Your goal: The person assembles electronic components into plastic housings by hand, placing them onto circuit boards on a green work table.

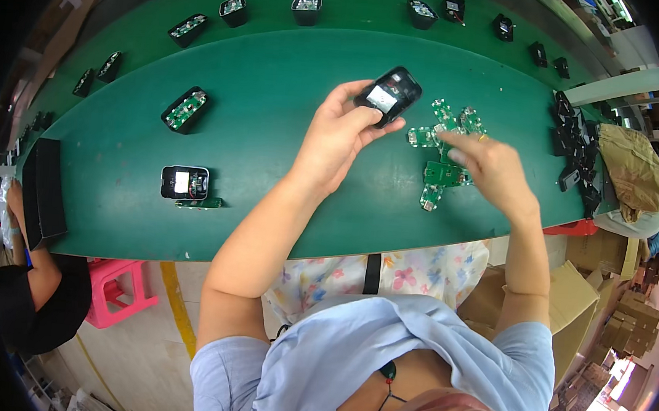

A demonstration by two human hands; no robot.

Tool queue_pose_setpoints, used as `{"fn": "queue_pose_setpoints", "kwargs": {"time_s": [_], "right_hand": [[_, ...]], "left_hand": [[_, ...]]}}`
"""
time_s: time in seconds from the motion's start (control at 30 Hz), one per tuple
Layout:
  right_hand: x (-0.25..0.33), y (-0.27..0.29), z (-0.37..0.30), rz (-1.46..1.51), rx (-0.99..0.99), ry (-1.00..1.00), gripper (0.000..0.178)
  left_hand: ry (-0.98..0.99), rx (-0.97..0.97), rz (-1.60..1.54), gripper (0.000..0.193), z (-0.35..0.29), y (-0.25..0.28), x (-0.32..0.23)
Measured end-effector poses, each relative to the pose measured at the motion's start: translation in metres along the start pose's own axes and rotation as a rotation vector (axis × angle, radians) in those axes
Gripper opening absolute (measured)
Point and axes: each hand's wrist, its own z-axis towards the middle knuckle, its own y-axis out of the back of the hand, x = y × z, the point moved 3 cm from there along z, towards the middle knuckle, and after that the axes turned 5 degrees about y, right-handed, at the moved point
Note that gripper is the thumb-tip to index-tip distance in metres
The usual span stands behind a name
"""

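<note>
My left hand (334,137) is closed round a black plastic housing (399,90), tilted above the table. Its open side shows, with a white rectangular piece inside and my thumb at its lower edge. My right hand (496,171) is over a loose pile of green circuit boards (440,173) to the right. Its index finger stretches out across one board (424,137), while the thumb stays lower and apart; nothing shows held. On the left of the table lie a housing with a board in it (186,110) and an open housing (186,182) with a white piece and wires, a board beside it.
Along the far green strip stand several black housings (307,5), some with boards in them. Black parts (574,142) are heaped at the right end, beside brown cloth (638,166). A black box (44,193) and a pink stool (121,290) are at the left, near another person's arm (43,277).
</note>
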Motion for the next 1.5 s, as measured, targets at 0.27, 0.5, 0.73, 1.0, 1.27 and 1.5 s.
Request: {"fn": "queue_pose_setpoints", "kwargs": {"time_s": [0.27, 0.5, 0.73, 1.0, 1.27, 1.5], "right_hand": [[-0.006, -0.015, -0.003, 0.324, 0.197, -0.422, 0.018], [-0.016, -0.006, -0.002, 0.024, 0.007, -0.298, 0.022], [-0.008, 0.016, -0.001, 0.514, -0.289, -0.375, 0.013], [-0.011, 0.009, -0.004, 0.843, -0.277, -0.399, 0.011], [0.055, -0.003, 0.024, 1.596, -0.243, -0.303, 0.010], [0.058, -0.012, 0.037, 1.684, -0.211, -0.368, 0.009]], "left_hand": [[0.048, -0.048, 0.006, 0.046, -0.002, -0.001, 0.005], [0.030, -0.096, 0.001, 0.034, -0.002, -0.004, 0.003], [0.072, -0.090, 0.220, 0.024, -0.004, -0.004, 0.005], [0.041, -0.121, 0.254, 0.020, 0.001, 0.002, 0.007], [0.022, -0.122, 0.245, 0.016, -0.001, -0.001, 0.009], [-0.035, -0.124, 0.239, 0.016, -0.004, -0.005, 0.007]]}}
